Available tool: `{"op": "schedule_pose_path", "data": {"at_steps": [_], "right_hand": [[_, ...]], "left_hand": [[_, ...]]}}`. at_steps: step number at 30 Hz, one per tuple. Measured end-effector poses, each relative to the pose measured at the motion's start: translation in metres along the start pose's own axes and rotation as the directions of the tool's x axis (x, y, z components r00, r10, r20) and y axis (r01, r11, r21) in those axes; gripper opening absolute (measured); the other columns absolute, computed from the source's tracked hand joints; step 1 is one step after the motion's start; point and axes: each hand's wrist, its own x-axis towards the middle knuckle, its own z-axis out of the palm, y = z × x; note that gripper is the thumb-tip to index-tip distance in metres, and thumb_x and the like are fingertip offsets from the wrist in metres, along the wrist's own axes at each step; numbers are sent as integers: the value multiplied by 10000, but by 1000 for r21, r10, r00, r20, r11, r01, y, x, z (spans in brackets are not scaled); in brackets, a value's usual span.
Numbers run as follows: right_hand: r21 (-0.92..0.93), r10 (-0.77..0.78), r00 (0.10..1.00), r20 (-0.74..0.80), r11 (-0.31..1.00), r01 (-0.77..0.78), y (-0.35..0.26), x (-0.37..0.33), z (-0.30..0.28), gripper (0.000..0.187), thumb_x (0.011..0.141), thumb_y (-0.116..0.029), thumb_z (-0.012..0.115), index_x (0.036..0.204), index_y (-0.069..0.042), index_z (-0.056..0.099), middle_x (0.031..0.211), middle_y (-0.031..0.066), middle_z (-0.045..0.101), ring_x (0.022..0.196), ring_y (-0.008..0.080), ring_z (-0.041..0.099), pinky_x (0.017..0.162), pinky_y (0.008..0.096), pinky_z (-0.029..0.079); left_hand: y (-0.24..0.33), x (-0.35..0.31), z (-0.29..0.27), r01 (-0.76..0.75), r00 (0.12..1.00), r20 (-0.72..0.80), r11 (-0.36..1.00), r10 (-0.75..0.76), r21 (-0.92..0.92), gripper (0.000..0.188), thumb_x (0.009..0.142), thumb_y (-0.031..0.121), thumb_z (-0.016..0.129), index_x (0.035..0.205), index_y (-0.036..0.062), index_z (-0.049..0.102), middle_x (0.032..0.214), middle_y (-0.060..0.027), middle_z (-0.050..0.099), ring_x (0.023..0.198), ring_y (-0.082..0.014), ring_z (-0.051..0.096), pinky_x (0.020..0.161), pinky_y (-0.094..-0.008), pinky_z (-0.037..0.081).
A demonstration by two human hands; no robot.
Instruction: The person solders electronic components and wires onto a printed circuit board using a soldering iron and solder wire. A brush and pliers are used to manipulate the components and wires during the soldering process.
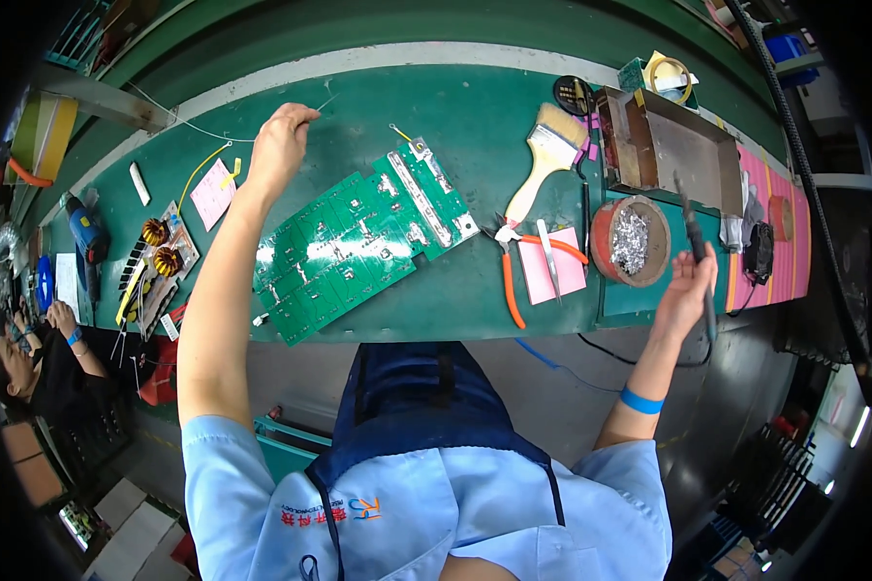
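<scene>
Above the far left part of the bench, my left hand is closed in a pinch on a thin solder wire. Its short free end points up and right past my fingertips. At the right, my right hand grips a dark soldering iron, tip upward, over the bench edge. Between my hands lies a large green circuit board with shiny solder patches and a metal strip. Near the iron stands a round reddish tub of silvery scraps. Neither hand touches the board.
A wide brush, orange-handled cutters and tweezers on a pink pad lie right of the board. Behind them stands a metal tray. Leftward are a board with coils and a blue power driver. Another person sits far left.
</scene>
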Motion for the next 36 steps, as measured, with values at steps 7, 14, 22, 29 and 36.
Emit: {"op": "schedule_pose_path", "data": {"at_steps": [7, 14, 22, 29, 36], "right_hand": [[107, 82, 991, -107, 992, -70, 1, 55, -8, 427, 870, -359, 342, 1142, -35, 401, 816, 64, 497, 772, 139, 471, 739, 267, 383], [195, 195, 977, -90, 965, -175, 31, 88, -28, 336, 853, -266, 417, 1100, -38, 425, 925, 89, 526, 865, 162, 498, 756, 293, 394], [573, 533, 846, -24, 700, -425, 36, 85, -27, 483, 846, -331, 393, 1082, 90, 379, 1056, 217, 479, 975, 273, 477, 844, 372, 384], [94, 413, 797, 441, 862, -498, 18, 1, 26, 245, 813, -191, 499, 949, 12, 515, 714, 34, 555, 596, 87, 531, 518, 182, 433], [-673, 132, 683, 719, 378, 636, 39, -69, 58, 322, 646, -130, 631, 936, -52, 515, 776, 103, 540, 685, 261, 543, 606, 340, 441]], "left_hand": [[25, -37, -17, -46, 997, 63, 990, 37, 137, 301, 681, 62, 580, 979, 62, 533, 1070, -116, 486, 991, -285, 457, 844, -357, 357], [62, -103, -41, -6, 987, 163, 997, -5, 70, 278, 677, 66, 594, 948, 49, 533, 1050, -115, 487, 957, -283, 466, 832, -355, 356], [58, -131, -46, 105, 982, 150, 993, -113, 60, 269, 672, 44, 590, 934, 23, 529, 1041, -124, 485, 975, -285, 455, 839, -355, 346], [71, -129, -37, 54, 992, 110, 998, -58, 46, 276, 646, 66, 622, 907, 26, 540, 1018, -127, 491, 953, -285, 462, 824, -354, 353], [98, -148, -9, -129, 991, 55, 984, 123, 124, 557, 497, 216, 734, 974, 70, 487, 1016, -129, 429, 927, -292, 423, 788, -421, 321]]}}
